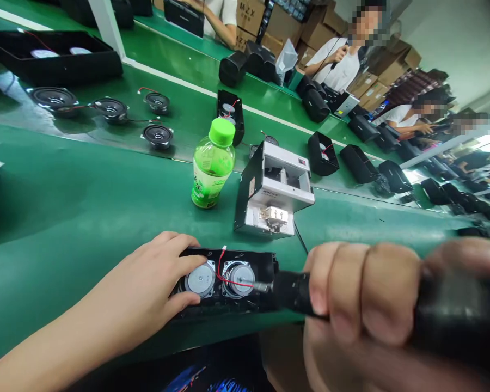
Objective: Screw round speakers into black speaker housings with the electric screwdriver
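A black speaker housing (265, 272) lies on the green bench, with two round silver-backed speakers, the left one (200, 280) and the right one (240, 279), set in it. Red wires (219, 264) with a white plug run between them. My left hand (167, 272) grips the left end of the housing, thumb and fingers around the left speaker. Close to the camera, my right hand (363, 299) is wrapped around a black power screwdriver (292, 291). Its blurred metal tip points left over the right speaker; whether it touches anything is unclear.
A green-capped bottle (213, 166) and a white and black machine (275, 190) stand beyond the housing, its cable trailing right. Loose speakers (158, 136) and a large black housing (65, 65) lie on the line at the back left. Several people sit or stand across it.
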Motion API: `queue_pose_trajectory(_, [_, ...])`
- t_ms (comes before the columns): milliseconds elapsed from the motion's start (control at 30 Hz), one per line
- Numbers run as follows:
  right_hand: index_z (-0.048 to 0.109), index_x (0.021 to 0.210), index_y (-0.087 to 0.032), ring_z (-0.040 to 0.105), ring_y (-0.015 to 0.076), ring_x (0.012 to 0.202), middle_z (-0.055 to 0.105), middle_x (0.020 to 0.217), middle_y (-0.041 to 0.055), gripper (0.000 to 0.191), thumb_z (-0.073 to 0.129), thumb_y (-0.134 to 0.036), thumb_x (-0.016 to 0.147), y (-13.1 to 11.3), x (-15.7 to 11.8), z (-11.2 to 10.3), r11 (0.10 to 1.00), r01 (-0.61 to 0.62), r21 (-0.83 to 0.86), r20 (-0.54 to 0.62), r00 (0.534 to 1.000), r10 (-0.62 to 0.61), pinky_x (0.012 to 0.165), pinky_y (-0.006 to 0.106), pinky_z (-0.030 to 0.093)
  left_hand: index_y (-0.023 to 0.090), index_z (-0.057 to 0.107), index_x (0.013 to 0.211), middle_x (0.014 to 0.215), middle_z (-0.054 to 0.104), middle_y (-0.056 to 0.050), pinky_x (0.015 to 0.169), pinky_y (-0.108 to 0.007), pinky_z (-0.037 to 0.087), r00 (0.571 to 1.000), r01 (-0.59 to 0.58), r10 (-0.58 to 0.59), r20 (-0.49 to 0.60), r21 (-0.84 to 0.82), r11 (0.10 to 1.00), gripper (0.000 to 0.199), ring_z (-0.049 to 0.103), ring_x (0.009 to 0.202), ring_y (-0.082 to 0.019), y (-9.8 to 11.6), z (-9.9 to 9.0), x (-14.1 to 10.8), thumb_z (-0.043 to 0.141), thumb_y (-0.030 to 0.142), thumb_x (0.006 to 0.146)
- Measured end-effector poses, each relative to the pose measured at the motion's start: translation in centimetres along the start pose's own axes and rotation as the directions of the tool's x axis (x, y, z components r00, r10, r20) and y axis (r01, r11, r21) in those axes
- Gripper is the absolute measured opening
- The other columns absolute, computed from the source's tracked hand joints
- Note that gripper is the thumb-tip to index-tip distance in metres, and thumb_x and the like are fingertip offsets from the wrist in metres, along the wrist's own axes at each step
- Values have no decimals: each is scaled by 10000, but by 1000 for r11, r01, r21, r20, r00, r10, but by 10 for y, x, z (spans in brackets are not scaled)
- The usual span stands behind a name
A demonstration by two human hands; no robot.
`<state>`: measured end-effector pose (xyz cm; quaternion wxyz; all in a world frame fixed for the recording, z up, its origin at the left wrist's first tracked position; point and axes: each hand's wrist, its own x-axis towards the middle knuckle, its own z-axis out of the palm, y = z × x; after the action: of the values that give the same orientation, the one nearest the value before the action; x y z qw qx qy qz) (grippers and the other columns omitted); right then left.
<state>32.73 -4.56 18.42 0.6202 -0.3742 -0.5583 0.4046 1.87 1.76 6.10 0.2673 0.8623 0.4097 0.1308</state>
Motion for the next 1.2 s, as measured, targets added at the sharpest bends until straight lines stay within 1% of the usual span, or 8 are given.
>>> queue_pose_trajectory(67, [921, 1416, -547, 596, 185, 419, 651, 616, -102, 180, 859, -577, 1250, 2, -14, 16, 998, 44, 51, 45, 998, -46, 555, 380, 641, 390, 975, 1436, 1557, 888, -93, 1189, -693, 741, 1000, -3, 3, 1, 10, 1000, 509, 835, 1427, -453, 3, 0, 1, 1028, 293, 940])
queue_pose_trajectory(133, [943, 1405, -469, 644, 185, 445, 677, 619, -78, 311, 661, -584, 1342, 9, -21, 33, 998, 12, 57, 67, 998, -16, 573, 368, 658, 367, 978, 1415, 1541, 890, -102, 1181, -689, 739, 1000, -9, 9, 8, 15, 1000, 487, 835, 1414, -452, 5, -2, 2, 1034, 285, 938])
queue_pose_trajectory(200, [956, 1396, -426, 692, 200, 508, 705, 643, -55, 399, 591, -581, 1360, 18, -23, 45, 999, -9, 39, 38, 999, 7, 609, 379, 687, 357, 981, 1386, 1520, 893, -101, 1171, -683, 736, 1000, -11, 11, 16, 19, 1000, 469, 835, 1403, -452, 9, -4, 3, 1049, 278, 929])
queue_pose_trajectory(500, [988, 1330, -369, 691, 197, 526, 741, 679, -44, 349, 739, -611, 1299, 38, -23, 51, 997, -3, 80, -36, 999, 6, 613, 392, 694, 357, 979, 1321, 1522, 875, -90, 1133, -687, 729, 997, 21, -25, 74, 48, 999, 426, 813, 1378, -440, 17, -9, 6, 1072, 266, 916])
queue_pose_trajectory(733, [994, 1345, -411, 741, 206, 563, 778, 694, -34, 317, 715, -558, 1320, 38, -20, 48, 997, -61, 45, 59, 997, 58, 642, 400, 716, 352, 974, 1259, 1471, 884, -87, 1085, -650, 733, 999, -19, 17, 46, 37, 999, 362, 820, 1329, -423, 15, -8, 5, 1084, 303, 918])
queue_pose_trajectory(933, [947, 1465, -441, 764, 196, 596, 786, 720, -49, 327, 642, -464, 1349, 42, -35, 52, 1000, 4, -4, 185, 983, -3, 718, 392, 741, 322, 964, 1340, 1521, 888, -110, 1106, -668, 752, 1000, -23, 23, 4, 46, 999, 466, 821, 1405, -451, 16, -3, 1, 1099, 278, 897])
queue_pose_trajectory(1033, [951, 1460, -444, 754, 181, 575, 784, 717, -64, 302, 688, -388, 1325, 46, -42, 59, 998, 48, -27, 187, 981, -42, 735, 370, 741, 307, 967, 1326, 1507, 897, -112, 1103, -674, 760, 1000, -9, 9, -1, 48, 999, 487, 831, 1396, -455, 18, -3, 2, 1119, 244, 867])
queue_pose_trajectory(1200, [956, 1408, -402, 795, 206, 605, 819, 726, -44, 272, 701, -429, 1317, 49, -47, 61, 997, 67, -38, 136, 989, -61, 751, 388, 742, 295, 976, 1279, 1506, 902, -113, 1105, -675, 763, 1000, -3, 3, -7, 55, 998, 450, 828, 1393, -456, 22, -4, 3, 1126, 238, 859])
